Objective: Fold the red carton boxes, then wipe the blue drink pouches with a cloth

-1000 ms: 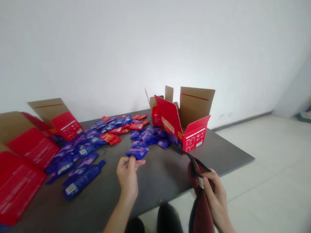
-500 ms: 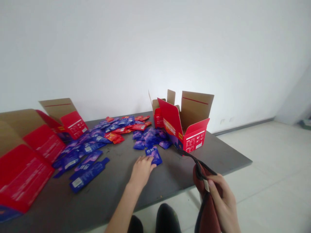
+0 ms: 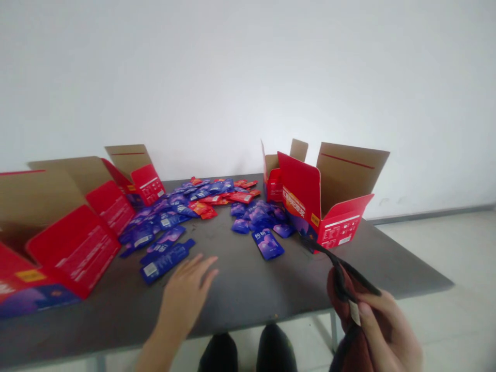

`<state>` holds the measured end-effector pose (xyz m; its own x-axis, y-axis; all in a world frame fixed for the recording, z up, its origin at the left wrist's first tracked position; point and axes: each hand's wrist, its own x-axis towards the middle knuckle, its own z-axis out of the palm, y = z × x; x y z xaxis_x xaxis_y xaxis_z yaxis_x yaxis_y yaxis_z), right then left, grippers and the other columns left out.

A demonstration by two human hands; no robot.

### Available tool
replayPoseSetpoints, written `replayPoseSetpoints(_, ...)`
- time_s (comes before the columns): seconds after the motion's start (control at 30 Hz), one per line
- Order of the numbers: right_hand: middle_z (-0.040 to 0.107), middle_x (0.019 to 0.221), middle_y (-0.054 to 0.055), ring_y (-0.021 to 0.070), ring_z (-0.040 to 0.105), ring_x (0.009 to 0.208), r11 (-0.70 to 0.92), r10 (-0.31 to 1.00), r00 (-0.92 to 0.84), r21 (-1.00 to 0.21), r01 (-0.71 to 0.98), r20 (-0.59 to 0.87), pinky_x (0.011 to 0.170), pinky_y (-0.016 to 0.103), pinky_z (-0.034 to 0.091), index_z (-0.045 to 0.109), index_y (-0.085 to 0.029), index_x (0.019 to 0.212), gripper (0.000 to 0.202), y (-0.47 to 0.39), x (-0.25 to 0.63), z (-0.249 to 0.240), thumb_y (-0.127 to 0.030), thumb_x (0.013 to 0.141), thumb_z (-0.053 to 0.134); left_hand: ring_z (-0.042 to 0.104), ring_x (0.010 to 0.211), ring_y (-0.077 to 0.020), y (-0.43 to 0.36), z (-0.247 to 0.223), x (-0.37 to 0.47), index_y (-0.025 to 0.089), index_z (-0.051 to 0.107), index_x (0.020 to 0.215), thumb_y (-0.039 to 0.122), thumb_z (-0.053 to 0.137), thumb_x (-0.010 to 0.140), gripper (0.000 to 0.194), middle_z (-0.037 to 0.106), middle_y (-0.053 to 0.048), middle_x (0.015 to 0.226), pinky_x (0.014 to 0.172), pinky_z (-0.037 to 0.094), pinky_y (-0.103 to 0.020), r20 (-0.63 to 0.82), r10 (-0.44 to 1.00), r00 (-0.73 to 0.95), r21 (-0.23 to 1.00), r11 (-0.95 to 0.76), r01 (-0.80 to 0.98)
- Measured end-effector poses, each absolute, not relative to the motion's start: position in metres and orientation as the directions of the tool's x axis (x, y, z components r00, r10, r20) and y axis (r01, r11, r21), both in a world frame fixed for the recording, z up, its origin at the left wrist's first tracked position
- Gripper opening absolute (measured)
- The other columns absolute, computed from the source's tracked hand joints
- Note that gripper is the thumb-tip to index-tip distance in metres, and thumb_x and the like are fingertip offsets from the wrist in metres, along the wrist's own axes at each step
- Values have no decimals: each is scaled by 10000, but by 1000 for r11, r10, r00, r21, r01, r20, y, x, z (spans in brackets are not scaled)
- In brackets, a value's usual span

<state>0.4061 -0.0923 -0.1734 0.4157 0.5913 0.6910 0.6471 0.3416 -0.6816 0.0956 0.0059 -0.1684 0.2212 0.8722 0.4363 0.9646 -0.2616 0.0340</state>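
Observation:
My left hand is over the table with its fingers stretched out and nothing in it. Just beyond its fingertips lies a blue pouch with a spout and a white label. Another blue pouch with white lettering lies flat by itself in the middle. At the right, my right hand pinches a reddish-brown cloth item with black edging and a small white tag. Its black strap runs up to the table beside the red box. The lower part of the cloth is out of view.
More open red cartons stand at the left, back left and back right. A heap of blue and orange pouches spreads between them, with a smaller blue pile beside the right box. The grey table's front edge is near my knees.
My left hand has come off the single blue pouch and moved left and nearer me. The view has turned left. My right hand still holds the cloth item.

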Motion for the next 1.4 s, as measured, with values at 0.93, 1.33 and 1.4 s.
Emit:
replayPoseSetpoints(0.93,553,860,43,170,542,791,452,566,231,-532,716,791,651,289,420,596,-216,797,109,-59,372,-130,-294,828,526,559,1044,-324,8,-165,75,80,354,1314,443,292,879,570,559,-212,1190,817,449,-453,371,913,-171,164,117,979)
replayPoseSetpoints(1.33,512,837,11,126,511,792,657,729,-227,-565,499,646,716,248,390,566,-211,799,158,17,283,-112,-243,890,441,590,1037,-219,-9,-187,24,225,561,1184,273,506,831,360,648,-71,1110,913,453,-372,217,960,176,198,-220,955)
replayPoseSetpoints(1.4,512,863,6,116,513,798,681,730,-395,-541,494,558,717,233,382,566,-212,820,175,36,257,-119,-250,903,417,617,973,-229,-5,-187,27,227,611,1115,291,517,832,306,684,-72,1020,913,449,-407,252,940,228,165,-274,947)
